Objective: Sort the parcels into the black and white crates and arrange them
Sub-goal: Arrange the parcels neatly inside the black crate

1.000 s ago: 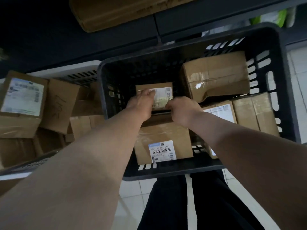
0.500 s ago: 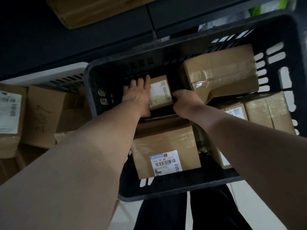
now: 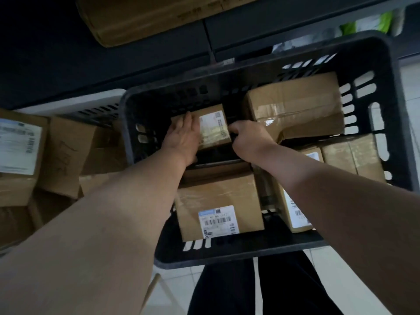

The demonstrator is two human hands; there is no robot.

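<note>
Hands (image 3: 181, 138) on parcel (image 3: 214, 129), black crate (image 3: 392, 92) — floor (image 3: 354, 283) probably tiled

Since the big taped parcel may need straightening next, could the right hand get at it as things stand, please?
Probably yes: the right hand is inside the black crate beside the big taped parcel, whose top is uncovered, with nothing between them. It would first have to release the small labelled parcel.

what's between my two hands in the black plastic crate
Head view: a small brown cardboard parcel with a white label lies between them. The left hand rests flat on its top; the right hand curls round its right edge.
</note>
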